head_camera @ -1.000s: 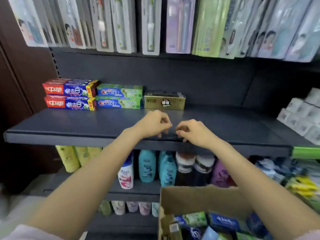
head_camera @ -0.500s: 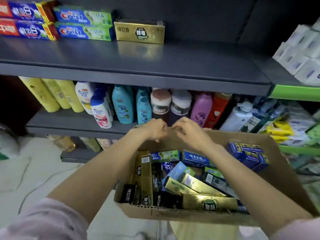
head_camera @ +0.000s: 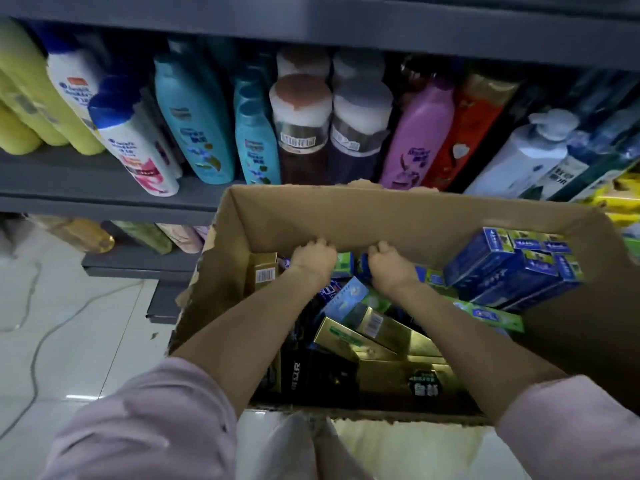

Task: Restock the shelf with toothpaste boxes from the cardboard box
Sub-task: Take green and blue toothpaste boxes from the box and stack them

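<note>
hands deep in cardboard box (head_camera: 398, 216), left hand (head_camera: 313, 259) and right hand (head_camera: 389, 263) curled over green toothpaste boxes (head_camera: 346, 265) at far wall; grip contents not discernible. box well stocked, so restocking judged far from complete.

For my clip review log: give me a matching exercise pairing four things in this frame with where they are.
Things:
1 brown cardboard box
2 stack of dark blue toothpaste boxes
3 pink plastic bottle
4 yellow plastic bottles

Places:
A far left of the shelf
B right side inside the carton
C on the shelf behind the carton
D in front of the shelves

Pairs: 1-D, 2-B, 3-C, 4-A
</note>
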Demonstrator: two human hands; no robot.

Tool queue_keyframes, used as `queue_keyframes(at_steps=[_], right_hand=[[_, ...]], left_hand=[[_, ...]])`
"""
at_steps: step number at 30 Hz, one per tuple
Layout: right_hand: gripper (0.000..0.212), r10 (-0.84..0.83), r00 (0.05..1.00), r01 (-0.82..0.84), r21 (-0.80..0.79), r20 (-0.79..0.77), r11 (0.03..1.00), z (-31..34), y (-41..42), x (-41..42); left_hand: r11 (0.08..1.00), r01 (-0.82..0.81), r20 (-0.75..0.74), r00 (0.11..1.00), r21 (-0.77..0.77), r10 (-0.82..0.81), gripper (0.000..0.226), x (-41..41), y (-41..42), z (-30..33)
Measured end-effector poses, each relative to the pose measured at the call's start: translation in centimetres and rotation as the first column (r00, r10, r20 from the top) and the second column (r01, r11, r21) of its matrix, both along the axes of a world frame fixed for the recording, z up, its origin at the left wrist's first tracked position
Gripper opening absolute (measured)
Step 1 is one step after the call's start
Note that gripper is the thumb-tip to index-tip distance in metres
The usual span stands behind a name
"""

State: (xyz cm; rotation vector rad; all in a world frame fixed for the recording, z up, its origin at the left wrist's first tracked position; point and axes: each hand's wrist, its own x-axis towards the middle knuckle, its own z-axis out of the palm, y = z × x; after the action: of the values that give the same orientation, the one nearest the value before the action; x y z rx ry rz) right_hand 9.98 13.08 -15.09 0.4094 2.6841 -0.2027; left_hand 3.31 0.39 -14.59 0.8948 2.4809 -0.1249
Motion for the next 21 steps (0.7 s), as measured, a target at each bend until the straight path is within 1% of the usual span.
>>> queue_keyframes(at_steps=[2,4,5,7,9,12,14,16,18,20,21], right_hand=[[0.046,0.033,0.999,-0.033,0.082,-0.005,0.996,-0.8,-0.3,0.1],[0.039,0.047,0.999,-0.049,0.131,0.018,0.99,-1.5,-0.3,0.3],[0.033,0.044,0.998,-0.049,0.147,0.034,0.988,-1.7,-0.3,0.4],[0.031,0.017,0.996,-0.03,0.155,0.086,0.987,-2.0,-0.1,0.8],[0.034,0.009,0.99,-0.029,0.142,0.137,0.989,-2.1,0.2,0.9],[0.045,0.049,0.981,-0.077,0.145,0.189,0.986,-2.0,0.8,0.9],[0.048,0.111,0.978,-0.145,0.195,0.176,0.97,-2.1,0.8,0.9],[0.048,0.144,0.978,-0.174,0.202,0.151,0.964,-1.8,0.7,0.9],[0.045,0.134,0.985,-0.153,0.175,0.112,0.973,-0.9,0.6,1.4],[0.045,0.1,0.994,-0.105,0.129,0.038,0.986,0.9,0.6,2.0],[0.044,0.069,0.997,-0.067,0.094,-0.019,0.993,2.0,0.7,2.3]], left_hand=[[0.998,0.036,-0.113,0.993,-0.056,-0.042,0.052,0.9,0.3,-0.9],[0.997,0.039,-0.172,0.984,-0.068,-0.05,0.05,1.3,0.3,-1.4],[0.997,0.041,-0.178,0.983,-0.061,-0.051,0.051,1.3,0.3,-1.5],[0.999,0.039,-0.112,0.993,-0.028,-0.042,0.054,1.0,0.1,-1.2],[0.999,0.022,-0.044,0.999,0.024,-0.021,0.05,0.8,-0.4,-0.6],[0.991,0.0,-0.001,1.0,0.135,0.0,0.044,0.5,-1.6,0.1],[0.978,-0.027,-0.001,1.0,0.206,0.028,0.044,0.7,-2.4,0.3],[0.953,-0.057,-0.016,0.998,0.296,0.064,0.044,0.8,-2.9,0.8],[0.894,-0.113,0.03,0.993,0.434,0.111,0.042,0.8,-3.2,1.7],[0.795,-0.187,0.088,0.982,0.578,0.166,0.044,1.0,-3.6,3.0],[0.753,-0.197,0.087,0.979,0.627,0.184,0.046,1.1,-3.8,3.7]])
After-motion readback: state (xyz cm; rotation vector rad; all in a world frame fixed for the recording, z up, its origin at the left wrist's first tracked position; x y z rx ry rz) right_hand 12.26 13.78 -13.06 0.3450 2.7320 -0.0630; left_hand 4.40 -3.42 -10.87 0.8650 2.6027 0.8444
